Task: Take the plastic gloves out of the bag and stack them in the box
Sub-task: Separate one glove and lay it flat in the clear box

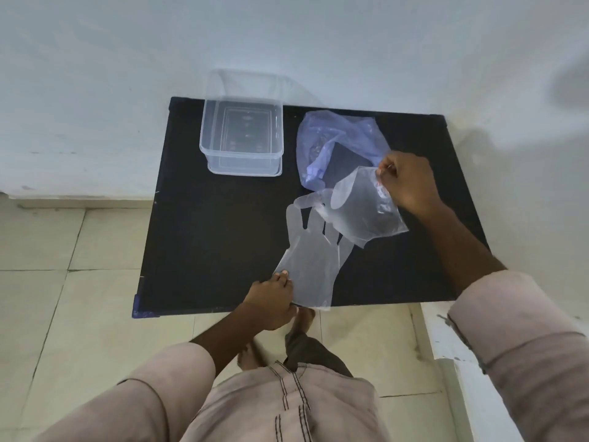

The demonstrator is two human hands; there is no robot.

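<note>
From the head view, I'm looking down on the black worktop (pixel 204 237), and I judge the job barely started: the clear box (pixel 242 135) at its far edge looks empty, nothing stacked in it yet. Two plastic gloves are out on the worktop. My left hand (pixel 271 301) has its fingers (pixel 282 277) pinched on the cuff corner of the flat glove (pixel 312 250), which lies spread well in front of the box, its cuff reaching the worktop's near edge. My right hand (pixel 408 183), to the right of the box, has its fingers closed on the upper edge of the second glove (pixel 366 208), lifting it so it hangs part-folded over the first one's tips. The bluish bag (pixel 338 138) sits crumpled just right of the box; whether more gloves remain inside, I cannot tell. Left to do, as I read it: carry both gloves across to the box, lay them flat, then check the bag. Around the worktop there's pale tiled floor (pixel 63 298), and a plain white wall (pixel 287 36) rises behind the box.
</note>
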